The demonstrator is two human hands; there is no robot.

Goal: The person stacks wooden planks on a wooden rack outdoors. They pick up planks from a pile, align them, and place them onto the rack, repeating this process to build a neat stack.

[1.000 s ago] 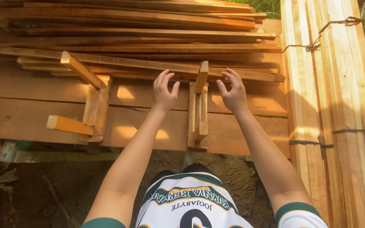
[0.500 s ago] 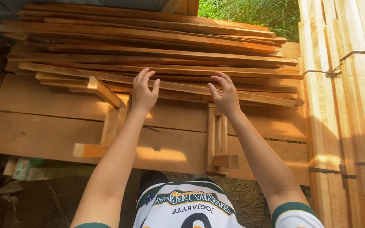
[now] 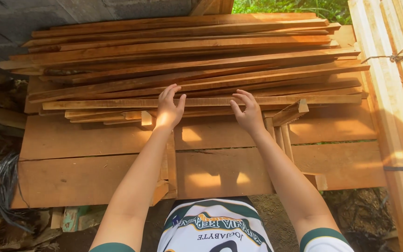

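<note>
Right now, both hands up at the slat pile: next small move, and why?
Probably close both hands on the long slat in front of them. The left hand and right hand are open, fingers spread, at the front edge of the stacked slats, right at one long slat lying across the pile's near side. Neither hand grips anything yet, so a grasp seems the likely next step.

I count two hands in view: left hand (image 3: 170,111) and right hand (image 3: 248,113), both open. One stack of long thin slats (image 3: 197,65) lies far; its slats overlap, so I cannot give an exact number. Two wide boards (image 3: 94,172) lie near. One bundle of pale planks (image 3: 397,84) stands right. One coil of dark wire (image 3: 5,186) lies left.
</note>
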